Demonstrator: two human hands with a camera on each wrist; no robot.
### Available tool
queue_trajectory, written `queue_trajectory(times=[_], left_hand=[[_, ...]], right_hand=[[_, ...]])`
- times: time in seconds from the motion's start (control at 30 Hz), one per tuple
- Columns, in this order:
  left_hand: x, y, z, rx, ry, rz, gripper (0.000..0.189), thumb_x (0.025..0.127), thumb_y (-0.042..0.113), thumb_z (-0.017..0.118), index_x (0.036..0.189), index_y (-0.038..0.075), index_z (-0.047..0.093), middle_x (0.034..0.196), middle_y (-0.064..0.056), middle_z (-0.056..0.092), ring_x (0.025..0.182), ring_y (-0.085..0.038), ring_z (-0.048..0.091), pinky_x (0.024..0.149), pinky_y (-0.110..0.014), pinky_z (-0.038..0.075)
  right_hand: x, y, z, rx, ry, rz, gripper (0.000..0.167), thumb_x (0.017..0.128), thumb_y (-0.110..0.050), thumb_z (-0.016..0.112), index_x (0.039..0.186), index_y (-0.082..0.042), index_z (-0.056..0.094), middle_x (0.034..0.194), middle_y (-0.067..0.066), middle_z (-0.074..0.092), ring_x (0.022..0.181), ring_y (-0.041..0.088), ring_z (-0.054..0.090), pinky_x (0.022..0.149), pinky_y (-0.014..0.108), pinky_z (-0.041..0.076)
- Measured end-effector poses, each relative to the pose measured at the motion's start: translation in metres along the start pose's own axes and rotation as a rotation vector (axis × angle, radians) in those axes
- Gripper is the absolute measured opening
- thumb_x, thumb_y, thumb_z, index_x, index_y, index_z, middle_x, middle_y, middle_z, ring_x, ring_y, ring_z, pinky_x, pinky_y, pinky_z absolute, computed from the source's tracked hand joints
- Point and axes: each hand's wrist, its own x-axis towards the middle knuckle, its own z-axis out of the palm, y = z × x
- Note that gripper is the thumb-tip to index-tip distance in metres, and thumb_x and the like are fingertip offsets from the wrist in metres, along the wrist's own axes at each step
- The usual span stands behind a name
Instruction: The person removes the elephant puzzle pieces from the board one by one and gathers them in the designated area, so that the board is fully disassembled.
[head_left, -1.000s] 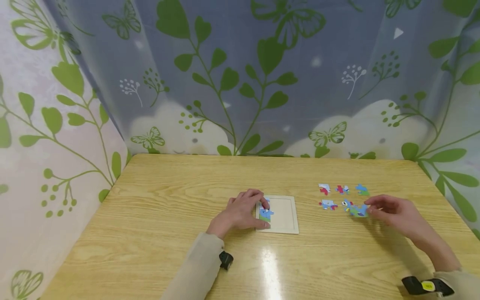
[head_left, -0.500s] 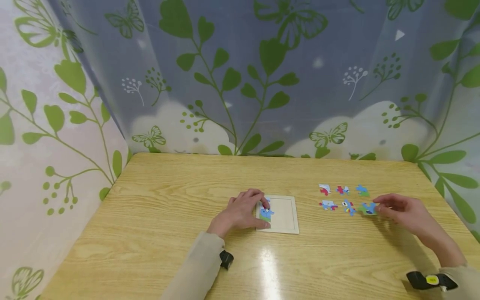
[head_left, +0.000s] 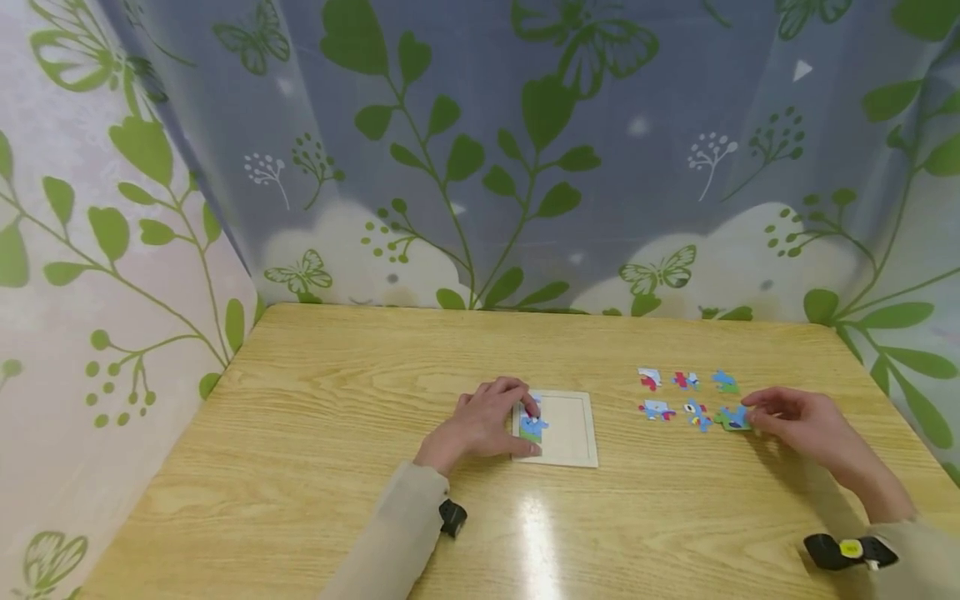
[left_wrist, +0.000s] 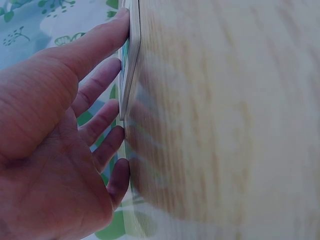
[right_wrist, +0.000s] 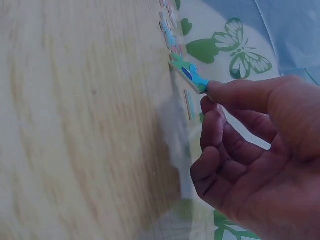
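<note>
My right hand (head_left: 806,425) pinches a blue and green jigsaw piece (head_left: 733,418) between thumb and forefinger at the right end of the nearer row of pieces. In the right wrist view this jigsaw piece (right_wrist: 189,73) is tilted, its far end low by the tabletop. My left hand (head_left: 483,421) rests on the left side of a pale square puzzle tray (head_left: 591,429), thumb at the near edge and a fingertip over the blue pieces (head_left: 531,430) fitted along its left side. The left wrist view shows the left fingers (left_wrist: 102,82) extended along the tray's edge.
Several loose jigsaw pieces lie right of the tray in two rows, among them a red and white piece (head_left: 649,379) and one with an eye (head_left: 696,413). The wooden table (head_left: 360,375) meets a leaf-patterned curtain (head_left: 480,167) at the back.
My right hand has drawn its jigsaw piece to the right, away from the piece with the eye, then tilted it. My left hand has stayed on the tray.
</note>
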Motion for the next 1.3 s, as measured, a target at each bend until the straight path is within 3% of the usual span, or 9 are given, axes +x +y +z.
queue_trajectory(times=[0.37,0.77,1.3], left_hand=[[0.001,0.003,-0.001,-0.008,-0.001,0.002,0.035,0.087,0.042,0.08,0.114,0.029,0.06,0.159,0.001,0.038,0.145,-0.033,0.036,0.112,-0.061,0.028],[0.001,0.003,-0.002,0.003,-0.01,0.008,0.036,0.088,0.043,0.078,0.116,0.029,0.06,0.16,0.001,0.037,0.146,-0.033,0.035,0.113,-0.061,0.028],[-0.008,-0.003,-0.006,-0.03,-0.021,0.055,0.038,0.092,0.034,0.074,0.128,0.026,0.062,0.169,-0.001,0.029,0.155,-0.038,0.026,0.12,-0.07,0.019]], right_hand=[[0.004,0.002,0.002,-0.103,0.023,-0.003,0.032,0.102,-0.024,0.063,0.12,0.002,0.067,0.1,0.003,0.073,0.077,-0.006,0.058,0.062,0.024,0.048],[0.004,0.001,0.001,-0.135,0.059,-0.002,0.037,0.103,-0.029,0.061,0.12,0.003,0.067,0.108,0.018,0.073,0.078,-0.012,0.054,0.063,0.023,0.05],[0.0,-0.031,0.013,-0.131,0.088,-0.055,0.032,0.102,-0.032,0.063,0.116,-0.003,0.071,0.11,0.018,0.073,0.079,0.0,0.063,0.064,0.023,0.051]])
